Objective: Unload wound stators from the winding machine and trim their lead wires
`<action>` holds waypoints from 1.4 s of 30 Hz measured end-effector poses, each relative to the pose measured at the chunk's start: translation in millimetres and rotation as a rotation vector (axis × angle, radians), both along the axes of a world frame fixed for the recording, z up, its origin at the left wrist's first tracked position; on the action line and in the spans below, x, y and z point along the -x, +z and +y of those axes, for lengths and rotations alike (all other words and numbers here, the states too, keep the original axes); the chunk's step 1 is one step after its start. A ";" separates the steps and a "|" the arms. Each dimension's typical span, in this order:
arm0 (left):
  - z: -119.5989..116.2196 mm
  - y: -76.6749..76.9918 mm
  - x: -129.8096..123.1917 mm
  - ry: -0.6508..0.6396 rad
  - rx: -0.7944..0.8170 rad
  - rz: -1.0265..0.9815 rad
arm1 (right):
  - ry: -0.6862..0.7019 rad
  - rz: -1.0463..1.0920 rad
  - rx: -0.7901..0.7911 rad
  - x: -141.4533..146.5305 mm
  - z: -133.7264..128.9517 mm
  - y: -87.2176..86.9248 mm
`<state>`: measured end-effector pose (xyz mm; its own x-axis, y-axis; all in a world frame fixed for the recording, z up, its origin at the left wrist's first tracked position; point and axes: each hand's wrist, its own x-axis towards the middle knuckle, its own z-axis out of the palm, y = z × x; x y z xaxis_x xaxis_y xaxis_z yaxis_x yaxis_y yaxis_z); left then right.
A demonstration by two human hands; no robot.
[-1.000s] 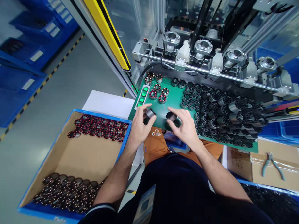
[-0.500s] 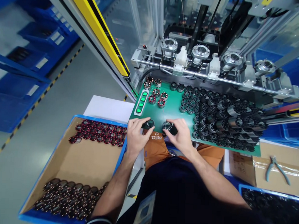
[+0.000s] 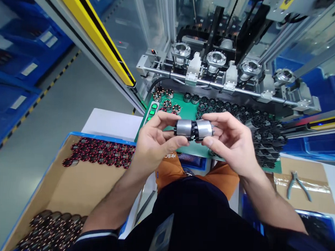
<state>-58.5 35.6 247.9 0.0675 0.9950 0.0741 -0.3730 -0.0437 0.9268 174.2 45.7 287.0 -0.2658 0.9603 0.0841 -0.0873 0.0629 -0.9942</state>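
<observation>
**Left hand (image 3: pixel 156 143) and right hand (image 3: pixel 234 142) hold two rings end to end over the green mat (image 3: pixel 188 111)**

The left hand pinches the left ring (image 3: pixel 184 128) between thumb and fingers; the right hand grips the right ring (image 3: pixel 204 129) in the same way. Both rings lie on their sides, smooth silver walls showing, in front of the body and raised above the near part of the mat. Their black toothed ends face each other and meet in the middle, though whether every tooth touches is too small to tell.

On the mat, a few wound rings (image 3: pixel 170 93) stand at the far left, next to the button strip (image 3: pixel 152 112) with its lit green buttons. Dark rings (image 3: pixel 195 99) stand farther right, running into a dense group partly hidden by the right hand.

Behind the mat is the machine (image 3: pixel 216 58), with round metal heads in a row above a long rod (image 3: pixel 207 83). To the left, the blue-rimmed bin (image 3: pixel 49 165) holds red-wound rings (image 3: pixel 100 152) at its far end and copper-wound rings (image 3: pixel 52 229) at its near end, bare brown lining between them. At the right, pliers (image 3: pixel 294 176) lie open on a taped carton (image 3: pixel 321 169).
</observation>
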 end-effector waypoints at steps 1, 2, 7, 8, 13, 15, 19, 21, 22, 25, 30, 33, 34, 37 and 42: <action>5.8 7.6 -1.3 -0.030 -0.014 0.003 | 0.016 -0.025 -0.018 -5.0 4.3 9.0; 11.7 13.4 -2.0 -0.056 -0.031 0.010 | 0.030 -0.051 -0.034 -10.2 8.9 16.3; 50.8 31.9 -0.5 -0.138 -0.185 0.121 | 0.108 -0.254 -0.187 -43.1 47.5 50.8; 64.3 37.1 1.1 -0.121 -0.238 0.191 | 0.113 -0.338 -0.248 -51.0 61.8 60.9; 186.5 69.8 17.6 0.054 -0.656 0.844 | 0.023 -0.929 -0.606 -75.2 176.9 104.8; 252.9 74.8 25.2 0.057 -0.706 1.087 | -0.092 -1.131 -0.605 -71.5 228.9 103.7; 362.8 61.0 33.6 0.080 -0.454 1.330 | -0.136 -1.342 -0.551 -54.1 301.8 71.8; 392.9 48.7 34.9 0.112 -0.290 1.333 | -0.112 -1.358 -0.572 -48.7 320.6 53.7; 401.6 43.3 35.5 0.115 -0.243 1.326 | -0.101 -1.358 -0.580 -47.6 327.1 46.7; 411.1 35.7 39.0 0.087 -0.228 1.330 | -0.063 -1.369 -0.584 -48.0 341.5 37.9; 412.8 45.6 48.1 -0.126 -0.229 1.359 | 0.014 -1.390 -0.549 -46.9 362.3 45.9; 416.8 49.0 48.9 -0.169 -0.264 1.431 | 0.049 -1.380 -0.543 -44.8 373.0 48.4; 418.9 49.1 48.4 -0.179 -0.295 1.496 | 0.073 -1.392 -0.550 -44.8 376.8 48.2; 428.3 48.9 47.0 -0.218 -0.364 1.667 | 0.189 -1.459 -0.620 -48.7 391.1 45.6; 448.8 48.2 56.5 -0.323 -0.488 1.720 | 0.327 -1.492 -0.723 -60.3 421.0 43.1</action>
<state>-115.0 484.4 296.2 0.5391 0.8417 -0.0304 0.8322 -0.5268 0.1729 234.5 466.7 330.2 -0.6793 0.7328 -0.0399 0.7332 0.6800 0.0061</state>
